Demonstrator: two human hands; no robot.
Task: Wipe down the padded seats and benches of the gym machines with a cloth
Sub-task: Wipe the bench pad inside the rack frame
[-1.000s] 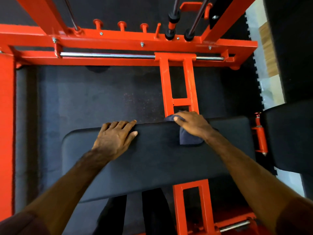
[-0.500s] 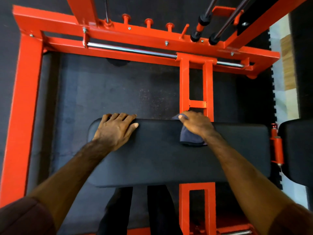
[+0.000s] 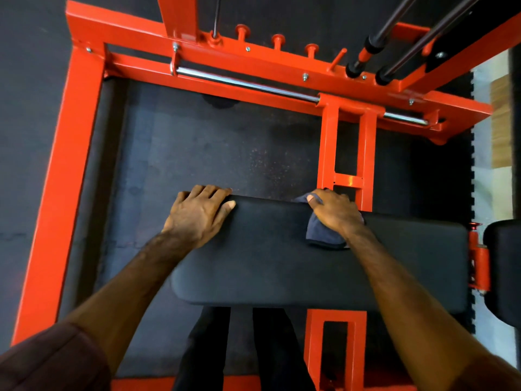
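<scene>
Left hand (image 3: 198, 214) lies flat, fingers hooked over the black padded bench (image 3: 282, 258) edge, seemingly bracing, while right hand (image 3: 335, 211) presses a dark blue cloth (image 3: 321, 235) to wipe.

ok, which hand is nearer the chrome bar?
Left. The left hand rests on the pad's far left corner, almost under the chrome bar; the right hand presses the cloth farther right.

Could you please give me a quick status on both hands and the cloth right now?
Left hand flat on the black bench pad, bracing. Right hand presses the dark blue cloth at the pad's far edge. Nothing in the way on the pad.
</scene>
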